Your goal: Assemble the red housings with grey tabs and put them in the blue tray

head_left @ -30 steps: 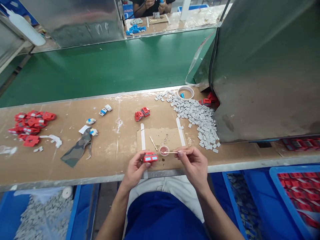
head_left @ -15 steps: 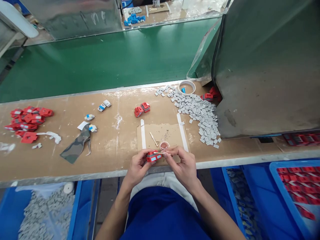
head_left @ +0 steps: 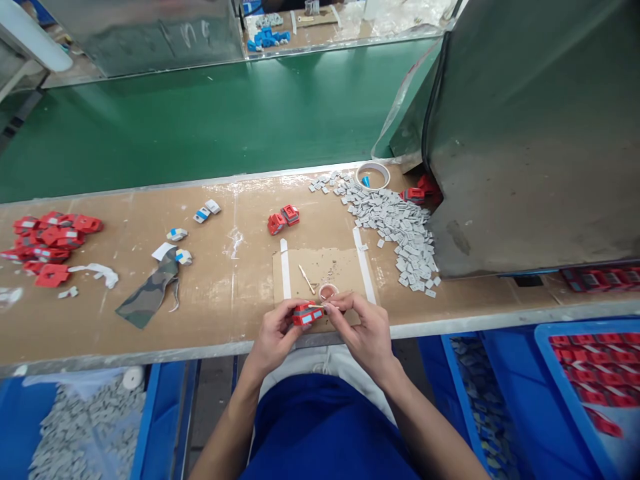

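Note:
My left hand grips a small red plastic part with pale blue faces at the near edge of the bench. My right hand pinches a thin wooden stick, its tip touching the red part. Just beyond my fingers a small round cup sits on a cardboard pad, beside a second stick.
Several grey chips lie in a heap at right, by a tape roll and a large metal housing. Two red parts sit mid-bench, more red parts far left, a camouflage rag. Blue bins stand below; green conveyor behind.
My right hand has brought the stick from the small cup over to the red part, and both hands have closed together. The view has shifted slightly.

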Demonstrator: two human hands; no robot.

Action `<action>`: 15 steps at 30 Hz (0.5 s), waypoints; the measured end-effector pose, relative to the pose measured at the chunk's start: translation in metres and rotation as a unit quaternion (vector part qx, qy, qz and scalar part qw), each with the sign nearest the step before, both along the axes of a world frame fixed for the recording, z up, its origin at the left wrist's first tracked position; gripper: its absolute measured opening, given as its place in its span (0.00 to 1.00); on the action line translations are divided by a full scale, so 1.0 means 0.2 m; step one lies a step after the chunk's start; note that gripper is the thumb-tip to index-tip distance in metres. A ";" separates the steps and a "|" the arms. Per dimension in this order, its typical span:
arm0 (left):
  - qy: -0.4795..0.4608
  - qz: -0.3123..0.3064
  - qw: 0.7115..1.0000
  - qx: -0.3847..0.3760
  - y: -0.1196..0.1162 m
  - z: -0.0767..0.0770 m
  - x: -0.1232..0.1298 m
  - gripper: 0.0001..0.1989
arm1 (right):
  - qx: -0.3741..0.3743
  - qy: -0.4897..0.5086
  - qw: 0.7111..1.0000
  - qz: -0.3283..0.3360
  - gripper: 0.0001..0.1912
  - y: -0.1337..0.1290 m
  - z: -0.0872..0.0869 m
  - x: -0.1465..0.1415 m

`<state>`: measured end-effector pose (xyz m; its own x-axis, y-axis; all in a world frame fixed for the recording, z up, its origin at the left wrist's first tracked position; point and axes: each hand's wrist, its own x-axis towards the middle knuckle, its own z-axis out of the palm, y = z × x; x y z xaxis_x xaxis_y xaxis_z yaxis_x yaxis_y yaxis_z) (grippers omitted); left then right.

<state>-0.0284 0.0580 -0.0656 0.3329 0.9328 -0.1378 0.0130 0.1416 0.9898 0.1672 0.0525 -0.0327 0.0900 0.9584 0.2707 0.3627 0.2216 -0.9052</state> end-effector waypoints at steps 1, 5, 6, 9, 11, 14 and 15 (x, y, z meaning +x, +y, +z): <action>-0.001 -0.001 1.000 0.001 0.00 0.00 0.00 0.13 | 0.007 0.004 1.000 0.006 0.10 0.00 0.00 0.00; -0.004 -0.003 1.000 0.004 0.00 0.00 0.00 0.14 | 0.025 0.032 0.999 0.027 0.08 0.01 0.01 -0.02; -0.004 -0.003 1.000 0.005 0.00 -0.01 0.00 0.14 | 0.025 0.034 0.999 0.027 0.08 0.01 0.02 -0.02; -0.006 -0.004 1.000 0.002 0.00 0.00 0.00 0.14 | 0.019 0.033 0.999 0.009 0.08 0.01 0.04 0.02; -0.009 0.000 1.000 -0.003 -0.01 0.00 0.00 0.14 | 0.017 0.033 0.999 -0.020 0.08 0.01 0.04 0.06; -0.014 0.008 1.000 -0.011 0.00 0.01 0.00 0.14 | 0.018 0.019 0.998 -0.054 0.08 0.02 0.02 0.12; -0.017 0.008 1.000 -0.012 0.00 0.01 0.00 0.14 | 0.019 0.010 0.998 -0.055 0.08 0.02 0.00 0.13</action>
